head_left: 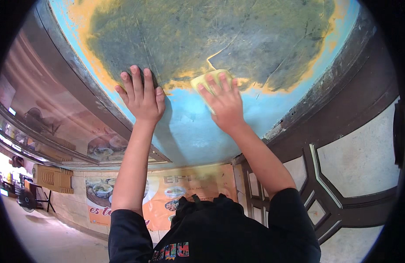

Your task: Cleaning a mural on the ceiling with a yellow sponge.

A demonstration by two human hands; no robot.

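Observation:
My right hand presses a pale yellow sponge flat against a painted surface, fingers spread over it. The sponge sits where the light blue paint meets a worn band of orange and a large grey-green patch. My left hand lies flat and open on the same surface to the left, fingertips at the edge of the grey-green patch, holding nothing. Both forearms reach up from dark sleeves at the lower edge.
A dark metal rim borders the painted surface on the left. A dark wooden frame with pale panels stands at the right. An orange food poster hangs below. A fan stands at far left.

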